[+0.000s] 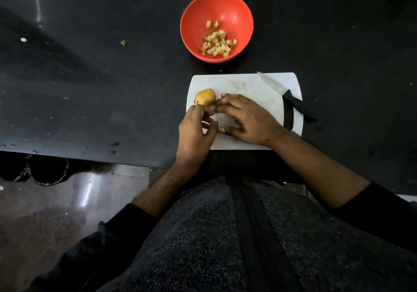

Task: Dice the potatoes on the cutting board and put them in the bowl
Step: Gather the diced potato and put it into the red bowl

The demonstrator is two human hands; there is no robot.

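Note:
A whole yellow potato [205, 97] lies on the left part of the white cutting board [248, 84]. My left hand [195, 131] sits at the board's left edge with loosely curled fingers, its fingertips just below the potato. My right hand [247, 118] lies palm down over the middle of the board, fingers stretched left and touching the potato's right end. Neither hand wraps around it. A black-handled knife [291, 99] rests on the board's right side, apart from both hands. The red bowl [194, 14] behind the board holds several diced potato pieces [218, 43].
The board and bowl stand on a dark countertop [101, 88] whose front edge runs just below my hands. Two small potato scraps [123, 42] lie on the counter at the left. The floor shows below the counter edge.

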